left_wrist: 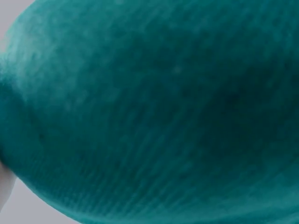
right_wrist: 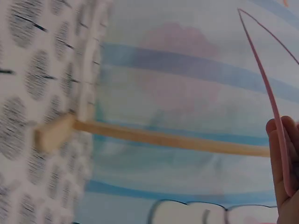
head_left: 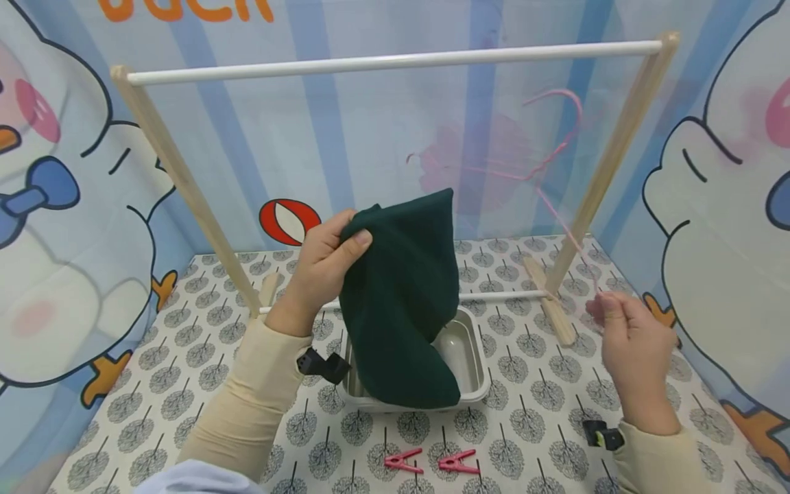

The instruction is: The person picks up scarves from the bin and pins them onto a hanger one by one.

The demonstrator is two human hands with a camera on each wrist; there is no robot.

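The left hand (head_left: 322,264) pinches the cloth (head_left: 400,309) between thumb and fingers — it drapes below them, partly hiding a tray (head_left: 479,351); the right hand (head_left: 637,336) grips the hanger (head_left: 549,161), fingers drawn together — its hook (head_left: 580,116) above them.

Centre: cloth (head_left: 401,309) over tray (head_left: 459,353). Upper right: hanger (head_left: 535,175), before rack (head_left: 395,64). Rack behind tray. Bottom centre: clips (head_left: 398,462), side by side.

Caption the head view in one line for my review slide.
Left hand holds a dark green cloth over a pale tray; right hand holds a pink hanger near a rack.
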